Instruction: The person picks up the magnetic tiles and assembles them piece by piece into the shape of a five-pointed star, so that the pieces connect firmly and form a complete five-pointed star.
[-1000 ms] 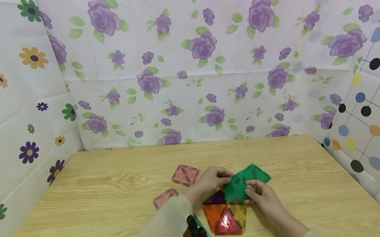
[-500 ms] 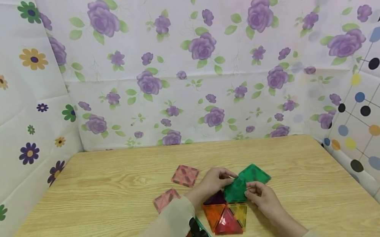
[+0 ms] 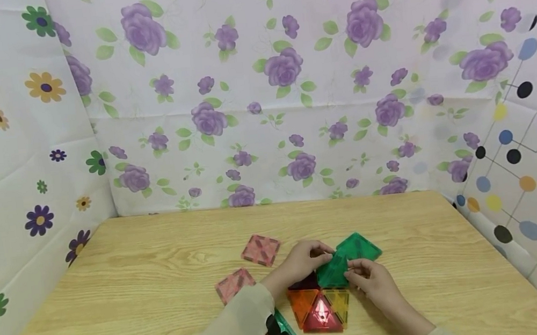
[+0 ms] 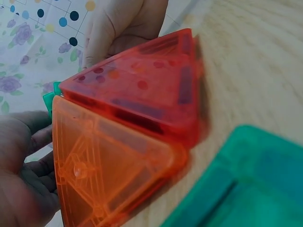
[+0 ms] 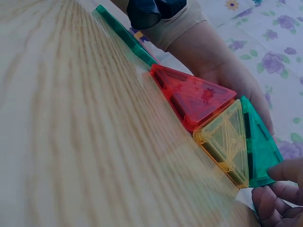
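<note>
Both hands are at a green tile (image 3: 333, 272) behind the joined triangles. My left hand (image 3: 305, 261) pinches its upper left edge; my right hand (image 3: 373, 281) pinches its right edge, thumb and fingertips on the green tile (image 5: 260, 146) in the right wrist view. Against it lie a yellow triangle (image 3: 338, 302), a red triangle (image 3: 323, 316) and an orange triangle (image 3: 303, 302). A dark purple piece (image 3: 308, 281) is partly hidden by my left hand. The left wrist view shows the red triangle (image 4: 142, 85) and orange triangle (image 4: 104, 165) close up.
Another green tile (image 3: 361, 246) lies behind my right hand. Two pink squares (image 3: 261, 249) lie on the wooden table (image 3: 162, 275) at left, one partly behind my left sleeve. Green and reddish pieces (image 3: 286, 328) lie under the left wrist. Patterned cloth surrounds the table.
The held green tile has turned and lowered slightly towards the joined triangles. My left hand has shifted a little to the right with it; my right hand has barely moved.
</note>
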Tool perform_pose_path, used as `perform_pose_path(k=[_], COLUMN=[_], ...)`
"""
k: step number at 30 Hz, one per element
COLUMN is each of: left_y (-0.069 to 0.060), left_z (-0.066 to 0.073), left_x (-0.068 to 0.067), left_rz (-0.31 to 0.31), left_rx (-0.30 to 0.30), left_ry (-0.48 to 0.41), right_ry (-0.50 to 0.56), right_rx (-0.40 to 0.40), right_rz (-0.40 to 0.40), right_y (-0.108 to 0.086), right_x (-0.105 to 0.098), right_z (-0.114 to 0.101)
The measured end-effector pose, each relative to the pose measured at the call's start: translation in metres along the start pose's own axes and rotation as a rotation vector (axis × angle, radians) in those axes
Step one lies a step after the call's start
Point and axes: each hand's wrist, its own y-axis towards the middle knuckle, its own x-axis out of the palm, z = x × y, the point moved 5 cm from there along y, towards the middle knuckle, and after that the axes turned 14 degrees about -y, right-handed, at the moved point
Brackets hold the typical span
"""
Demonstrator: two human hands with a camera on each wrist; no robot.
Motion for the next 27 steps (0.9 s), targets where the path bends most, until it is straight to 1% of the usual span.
perform_pose_path(k=[5, 9, 12, 16, 18, 21, 24, 27], left_y=[-0.002, -0.004, -0.003, 0.006, 0.012, 0.022, 0.033, 0.043], left_z=[0.002, 0.007, 0.016, 0.028, 0.033, 0.037, 0.040, 0.040], left_x=[0.000, -0.006, -0.012, -0.015, -0.014, -0.009, -0.002, 0.006], left_rz=[-0.013, -0.022, -0.027, -0.023, -0.020, -0.020, -0.024, -0.041], left_rx=[0.010, 0.001, 0.004, 0.011, 0.001, -0.020, -0.049, -0.065], left_ry=[-0.036, -0.065, -0.029, 0.053, 0.070, 0.098, 0.118, 0.142], right_ry=[0.016, 0.002, -0.036, -0.138, -0.198, -0.286, -0.336, -0.369], right_rx=[-0.013, -0.022, -0.035, -0.080, -0.098, -0.117, -0.120, -0.114], right_rz=[-0.008, -0.006, 0.009, 0.062, 0.087, 0.117, 0.129, 0.130], right_y=[0.000, -0.002, -0.002, 0.001, 0.004, 0.011, 0.018, 0.026], right_x=[-0.001, -0.004, -0.010, -0.024, -0.031, -0.042, -0.052, -0.060], right_z=[-0.001, -0.004, -0.007, -0.013, -0.015, -0.019, -0.020, -0.020])
